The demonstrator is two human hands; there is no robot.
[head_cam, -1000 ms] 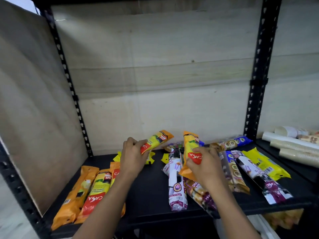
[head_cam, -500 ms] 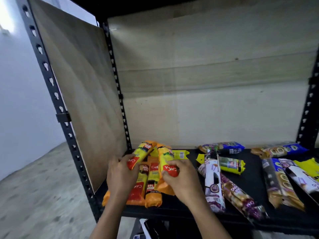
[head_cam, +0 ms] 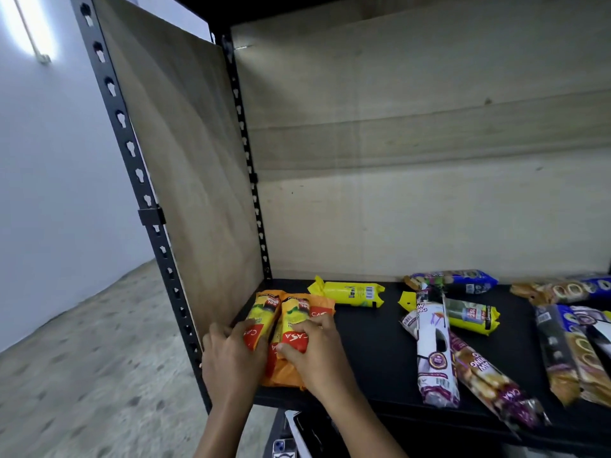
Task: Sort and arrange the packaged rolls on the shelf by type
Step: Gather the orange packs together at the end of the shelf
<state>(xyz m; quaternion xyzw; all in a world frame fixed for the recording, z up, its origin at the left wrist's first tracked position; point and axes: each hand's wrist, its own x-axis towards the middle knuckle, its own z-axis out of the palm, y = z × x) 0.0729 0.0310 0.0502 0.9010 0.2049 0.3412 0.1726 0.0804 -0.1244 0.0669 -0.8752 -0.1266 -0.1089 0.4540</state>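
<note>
Several orange rolls (head_cam: 292, 317) with red labels lie stacked at the left end of the black shelf (head_cam: 373, 345). My left hand (head_cam: 231, 355) grips one orange roll (head_cam: 261, 317) on top of the stack. My right hand (head_cam: 314, 352) grips another orange roll (head_cam: 294, 320) beside it. Two yellow rolls (head_cam: 350, 293) (head_cam: 469, 315) lie further back. A white and purple roll (head_cam: 433, 355) lies mid-shelf, and a brown and purple roll (head_cam: 489, 381) crosses under it. Blue and brown rolls (head_cam: 453, 280) sit at the back and right.
A wooden side panel (head_cam: 185, 180) stands just left of the orange stack, between black slotted posts (head_cam: 139, 180). A wooden back panel (head_cam: 429, 160) closes the rear. More rolls (head_cam: 575, 352) crowd the right end. Below the shelf edge something dark (head_cam: 297, 438) shows.
Both hands have carried their orange rolls left and down onto the orange stack by the side panel. The view has swung left.
</note>
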